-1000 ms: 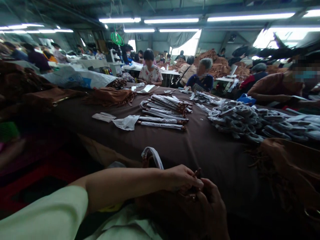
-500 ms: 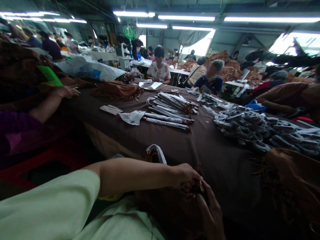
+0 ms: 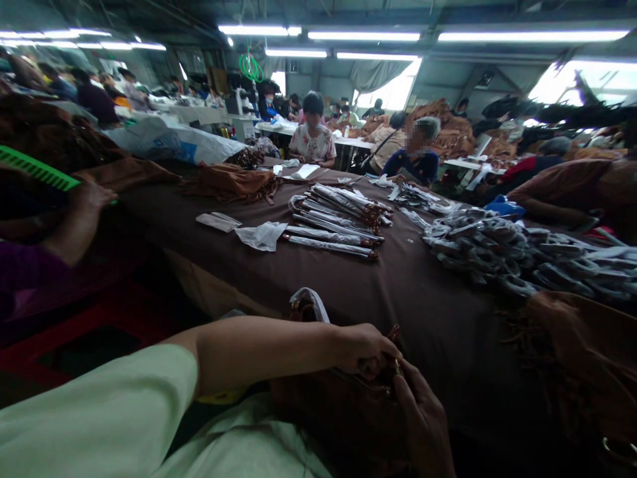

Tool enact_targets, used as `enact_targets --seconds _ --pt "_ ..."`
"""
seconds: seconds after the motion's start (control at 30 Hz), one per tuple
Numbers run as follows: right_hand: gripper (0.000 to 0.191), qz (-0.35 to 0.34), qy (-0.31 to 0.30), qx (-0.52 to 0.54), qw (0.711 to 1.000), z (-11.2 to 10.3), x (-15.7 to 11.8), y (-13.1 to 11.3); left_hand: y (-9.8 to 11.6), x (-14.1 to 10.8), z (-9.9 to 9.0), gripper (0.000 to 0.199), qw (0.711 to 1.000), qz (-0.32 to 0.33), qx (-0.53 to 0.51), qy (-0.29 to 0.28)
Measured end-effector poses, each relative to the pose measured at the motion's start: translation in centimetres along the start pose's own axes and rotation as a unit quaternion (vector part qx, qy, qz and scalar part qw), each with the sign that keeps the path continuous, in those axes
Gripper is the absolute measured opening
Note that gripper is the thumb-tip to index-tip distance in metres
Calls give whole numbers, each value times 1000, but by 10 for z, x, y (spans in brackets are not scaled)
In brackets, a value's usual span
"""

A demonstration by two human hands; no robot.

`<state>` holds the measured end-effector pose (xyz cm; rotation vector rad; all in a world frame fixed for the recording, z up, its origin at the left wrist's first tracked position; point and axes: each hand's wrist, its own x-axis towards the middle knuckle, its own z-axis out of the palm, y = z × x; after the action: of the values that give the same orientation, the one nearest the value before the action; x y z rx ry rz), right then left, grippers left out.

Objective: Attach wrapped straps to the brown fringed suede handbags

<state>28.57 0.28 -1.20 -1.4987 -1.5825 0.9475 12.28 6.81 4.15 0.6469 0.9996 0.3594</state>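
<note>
Grip: your left hand (image 3: 369, 350) is pinched narrow at the top edge of the brown bag (image 3: 338, 415); your right hand (image 3: 423, 411) closes thumb and finger on a small gold-coloured piece (image 3: 397, 366) there. Bag located low in front of you, at the near side of the table (image 3: 348, 282). Change: right thumb now nearer that piece; at left, another person's hand (image 3: 92, 196) has lowered the green comb (image 3: 37, 169)

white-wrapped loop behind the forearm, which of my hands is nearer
Left: your left hand is just right of the white-wrapped loop, your right hand farther right and lower.
</note>
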Motion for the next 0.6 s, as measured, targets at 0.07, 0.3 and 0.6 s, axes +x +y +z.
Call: enact_targets --seconds 0.07,0.3,0.6 --pt "49 15 20 -2 1000 0 0 -3 -1 1 -1 26 1000 4 -2 1" --pt "46 28 29 3 999 3 1 -10 -8 -6 -1 30 997 68 -14 -43" --pt "42 -87 14 -67 994 6 -5 -9 -4 -3 -4 32 999 36 22 -18"
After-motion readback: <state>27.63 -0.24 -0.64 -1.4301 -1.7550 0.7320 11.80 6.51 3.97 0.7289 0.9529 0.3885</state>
